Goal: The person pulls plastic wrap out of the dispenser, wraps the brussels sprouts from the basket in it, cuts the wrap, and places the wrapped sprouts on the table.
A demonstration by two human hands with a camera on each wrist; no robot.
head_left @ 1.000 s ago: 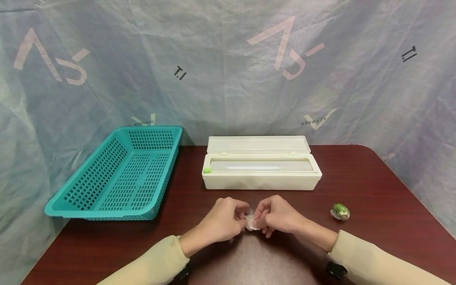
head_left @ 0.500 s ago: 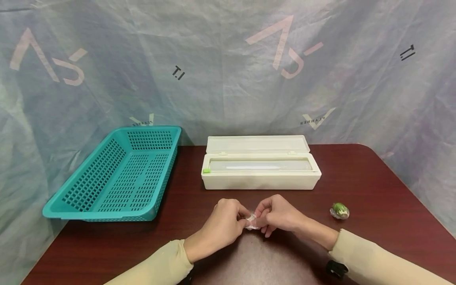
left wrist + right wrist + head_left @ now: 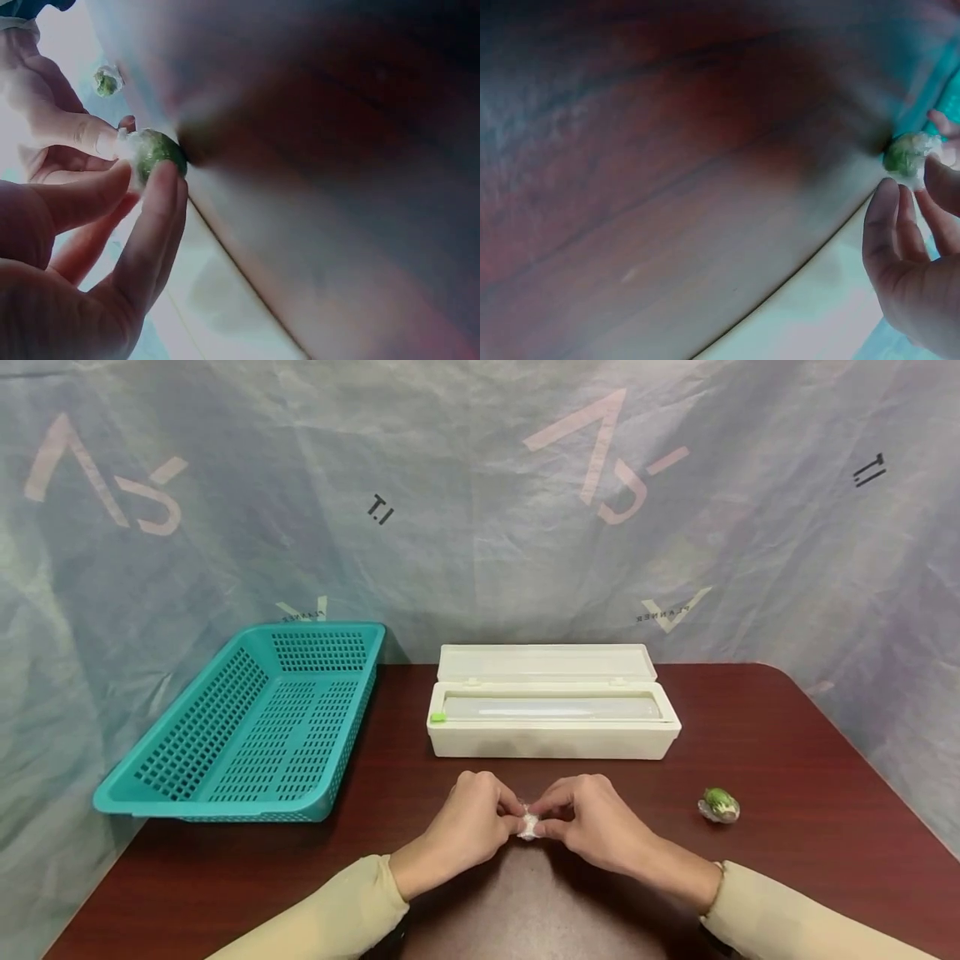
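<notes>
Between both hands, low over the front middle of the table, is a small round green Brussels sprout covered in crinkled clear plastic wrap. My left hand pinches it from the left with thumb and fingertips. From the other side, my right hand holds it, its thumb at the whitish bunched film and its fingers at the leaves. The right wrist view shows the sprout's green side near the tabletop. A second wrapped Brussels sprout lies on the table, right of the right hand.
Behind the hands stands a white plastic wrap dispenser, lid raised, with a roll inside and a green slider at its left. At the left is a teal slotted basket. A grey printed cloth hangs behind the table.
The right hand has shifted its grip, its fingers now reaching straighter to the wrapped sprout. The left fingers have closed in slightly. The second sprout, dispenser and basket stay put.
</notes>
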